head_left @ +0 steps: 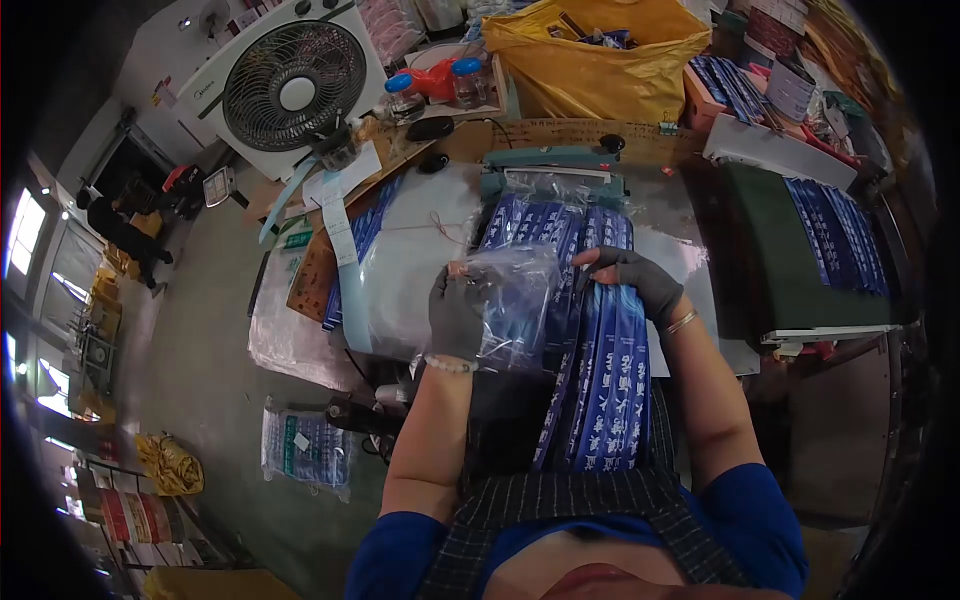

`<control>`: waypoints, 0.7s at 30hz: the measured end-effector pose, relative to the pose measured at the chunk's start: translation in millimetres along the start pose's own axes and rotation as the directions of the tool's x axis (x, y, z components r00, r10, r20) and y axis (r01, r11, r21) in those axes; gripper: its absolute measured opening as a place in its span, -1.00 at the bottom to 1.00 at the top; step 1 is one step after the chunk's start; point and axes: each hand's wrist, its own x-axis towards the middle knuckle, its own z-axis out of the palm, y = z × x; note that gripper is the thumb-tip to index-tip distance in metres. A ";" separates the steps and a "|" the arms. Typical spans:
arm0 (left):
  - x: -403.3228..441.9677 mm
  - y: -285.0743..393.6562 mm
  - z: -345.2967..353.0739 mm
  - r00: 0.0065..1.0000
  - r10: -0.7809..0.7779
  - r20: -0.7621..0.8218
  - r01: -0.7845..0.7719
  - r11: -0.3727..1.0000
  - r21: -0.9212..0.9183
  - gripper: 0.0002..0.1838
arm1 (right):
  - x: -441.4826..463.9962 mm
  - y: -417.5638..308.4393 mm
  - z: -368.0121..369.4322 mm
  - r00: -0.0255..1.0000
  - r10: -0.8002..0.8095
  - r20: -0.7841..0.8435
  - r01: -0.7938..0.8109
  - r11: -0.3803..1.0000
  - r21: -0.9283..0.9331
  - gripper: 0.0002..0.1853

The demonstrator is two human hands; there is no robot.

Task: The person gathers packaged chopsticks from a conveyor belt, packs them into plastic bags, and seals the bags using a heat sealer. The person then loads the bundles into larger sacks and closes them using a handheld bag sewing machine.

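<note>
My left hand point(457, 312), in a grey glove with bare fingertips, is closed on the edge of a clear plastic bag point(518, 300). The crinkled bag hangs over blue printed strips. My right hand point(640, 282), gloved the same way, lies across a bundle of long blue strips point(612, 385) with white lettering. Its thumb and forefinger point left, apart from each other; the other fingers are partly hidden. The bundle runs from the table down to my lap. Behind the bag, more blue strips point(530, 222) lie beneath clear film.
A teal-framed device point(550, 178) stands behind the strips. To the left are a plastic-wrapped stack point(415, 235) and a fan point(290, 90). A yellow sack point(600, 70) stands at the back. More strips point(838, 235) lie right; a wrapped pack point(305, 447) sits lower left. A person point(125, 228) stands far left.
</note>
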 end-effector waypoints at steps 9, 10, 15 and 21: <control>66.6 122.4 -2.4 0.770 -0.635 0.066 0.499 0.534 -0.682 -0.81 | 11.1 2.8 17.9 0.989 -0.127 0.075 0.110 0.974 0.198 -0.52; 69.6 126.0 -11.5 0.837 -0.545 0.044 0.463 0.663 -0.588 -0.86 | 9.2 7.5 14.7 0.975 -0.180 0.133 0.130 0.940 0.316 -0.54; 65.5 123.6 -10.5 0.999 -0.018 0.050 0.044 0.801 -0.597 -0.80 | -39.8 45.1 21.4 0.906 -0.220 -0.363 0.130 0.958 -0.255 -0.53; 8.1 170.9 -26.9 0.908 0.412 0.076 -0.194 0.573 -0.797 -0.79 | -216.6 126.2 62.4 0.954 -0.052 -0.296 0.025 0.995 -0.097 -0.16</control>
